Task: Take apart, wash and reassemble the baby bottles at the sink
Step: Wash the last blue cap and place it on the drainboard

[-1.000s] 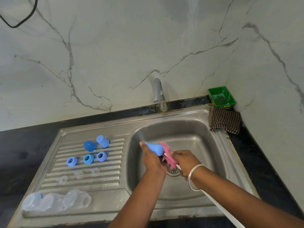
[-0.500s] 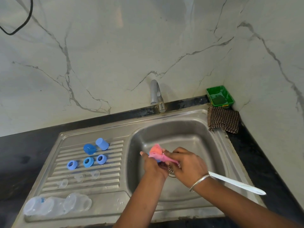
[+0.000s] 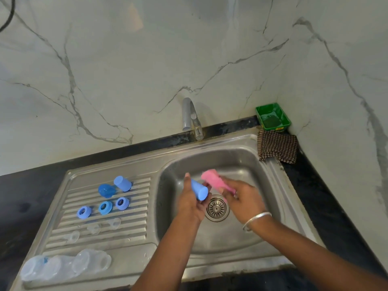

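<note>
On the drainboard [image 3: 134, 238] at the left lie three clear bottles [image 3: 65, 266], three clear teats [image 3: 94, 228], three blue rings [image 3: 105, 207] and two blue caps [image 3: 122, 183]. Over the sink [image 3: 270, 185], the left hand [image 3: 192, 203] grasps a third cap [image 3: 199, 192], and just beside it the right hand [image 3: 244, 201] holds a pink brush [image 3: 214, 181]; its fingers are blurred. I think the wet cap may slip from the fingers and fall on the drain [image 3: 216, 208], because the brush pushes against a smooth, soapy piece. Further right are a cloth [image 3: 278, 147] and a green tray [image 3: 273, 117].
</note>
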`<state>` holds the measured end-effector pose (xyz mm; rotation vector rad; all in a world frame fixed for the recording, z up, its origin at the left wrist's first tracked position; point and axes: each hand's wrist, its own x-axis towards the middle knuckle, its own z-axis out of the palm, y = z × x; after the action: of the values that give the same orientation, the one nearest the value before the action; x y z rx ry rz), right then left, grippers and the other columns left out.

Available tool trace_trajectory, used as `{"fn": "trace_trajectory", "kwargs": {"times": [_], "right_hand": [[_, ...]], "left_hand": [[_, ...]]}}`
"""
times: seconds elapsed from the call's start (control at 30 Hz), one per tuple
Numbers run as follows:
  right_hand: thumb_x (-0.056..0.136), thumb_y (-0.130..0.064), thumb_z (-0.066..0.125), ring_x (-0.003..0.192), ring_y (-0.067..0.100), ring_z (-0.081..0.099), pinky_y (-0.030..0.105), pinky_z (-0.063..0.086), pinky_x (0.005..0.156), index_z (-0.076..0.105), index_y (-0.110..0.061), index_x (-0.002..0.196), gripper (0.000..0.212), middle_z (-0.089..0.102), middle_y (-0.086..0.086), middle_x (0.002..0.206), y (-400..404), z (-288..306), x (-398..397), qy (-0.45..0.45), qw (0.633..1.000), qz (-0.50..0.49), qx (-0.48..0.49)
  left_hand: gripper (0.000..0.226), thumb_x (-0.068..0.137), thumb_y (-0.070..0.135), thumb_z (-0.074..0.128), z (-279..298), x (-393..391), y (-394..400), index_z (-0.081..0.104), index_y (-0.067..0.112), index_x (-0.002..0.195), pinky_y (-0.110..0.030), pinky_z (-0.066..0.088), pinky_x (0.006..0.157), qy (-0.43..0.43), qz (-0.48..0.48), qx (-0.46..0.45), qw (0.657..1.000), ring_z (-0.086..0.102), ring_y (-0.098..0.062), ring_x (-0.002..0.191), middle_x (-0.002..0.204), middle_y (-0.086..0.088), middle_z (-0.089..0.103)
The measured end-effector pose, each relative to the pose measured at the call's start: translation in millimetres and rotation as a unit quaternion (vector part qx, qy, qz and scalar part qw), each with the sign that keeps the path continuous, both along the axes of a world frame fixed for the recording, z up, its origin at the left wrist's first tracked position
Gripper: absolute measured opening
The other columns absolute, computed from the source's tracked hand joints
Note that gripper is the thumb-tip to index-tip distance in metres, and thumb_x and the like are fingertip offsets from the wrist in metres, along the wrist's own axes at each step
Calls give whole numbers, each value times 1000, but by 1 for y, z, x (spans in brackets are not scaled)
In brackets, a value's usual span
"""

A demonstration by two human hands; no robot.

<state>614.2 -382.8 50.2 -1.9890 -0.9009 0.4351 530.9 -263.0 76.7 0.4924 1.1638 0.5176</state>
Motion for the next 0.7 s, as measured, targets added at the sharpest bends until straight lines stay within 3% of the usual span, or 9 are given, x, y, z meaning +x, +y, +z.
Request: {"fn": "trace_trajectory", "kwargs": {"times": [0.1, 0.17, 0.23, 0.33, 0.4, 0.47, 0.57, 0.7], "right_hand": [[94, -24, 58, 89, 20, 67, 26, 47, 76, 64, -37, 125, 34, 74, 3, 101, 0, 5, 32, 36, 998, -38, -36], [93, -20, 55, 91, 29, 66, 32, 51, 81, 67, -28, 122, 32, 73, 9, 99, -1, 1, 55, 55, 993, -71, -76], [90, -19, 54, 88, 33, 67, 40, 53, 82, 69, -23, 114, 29, 72, 11, 89, -4, -5, 75, 93, 987, -110, -65], [85, -30, 50, 88, 30, 66, 36, 51, 82, 66, -25, 113, 33, 71, 6, 91, -14, -7, 105, 99, 980, -170, -38], [90, -36, 46, 90, 28, 61, 36, 49, 83, 61, -33, 121, 35, 67, -1, 99, -19, -6, 121, 64, 979, -187, -58], [91, -24, 47, 91, 33, 58, 38, 48, 79, 51, -38, 132, 43, 63, 4, 106, -25, -12, 136, -13, 974, -192, -118], [91, -16, 51, 93, 36, 58, 38, 47, 72, 46, -37, 139, 52, 56, 12, 107, -32, -29, 151, -94, 957, -211, -178], [90, -9, 55, 90, 35, 58, 42, 53, 75, 46, -28, 142, 56, 58, 15, 103, -33, -45, 165, -146, 946, -243, -158]], "left_hand": [[32, 92, 45, 64, -8, 4, -5, 56, 15, 99, -32, 56, 63, 42, -84, 76, 993, 71, -20, 75, 85, -11, 71], [32, 87, 44, 72, -16, 7, -8, 63, 14, 93, -37, 57, 68, 77, -129, 153, 977, 68, -18, 75, 83, -7, 69], [38, 72, 44, 86, -24, 9, -10, 68, 13, 87, -37, 56, 69, 94, -172, 244, 950, 63, -18, 71, 78, -5, 67], [47, 53, 43, 91, -33, 13, -13, 74, 19, 90, -35, 56, 75, 103, -224, 327, 912, 69, -17, 75, 82, 1, 75], [48, 50, 40, 93, -41, 14, -12, 74, 23, 91, -36, 58, 80, 114, -233, 354, 898, 72, -20, 82, 86, 1, 77], [50, 48, 41, 94, -47, 16, -13, 75, 25, 92, -37, 59, 80, 128, -238, 370, 889, 73, -22, 85, 87, 2, 77], [49, 51, 40, 96, -51, 17, -14, 76, 27, 94, -37, 59, 76, 139, -251, 363, 886, 73, -21, 83, 87, 3, 77], [37, 62, 27, 95, -54, 21, -15, 76, 24, 94, -32, 52, 66, 133, -245, 333, 901, 72, -20, 78, 87, 1, 76]]}}
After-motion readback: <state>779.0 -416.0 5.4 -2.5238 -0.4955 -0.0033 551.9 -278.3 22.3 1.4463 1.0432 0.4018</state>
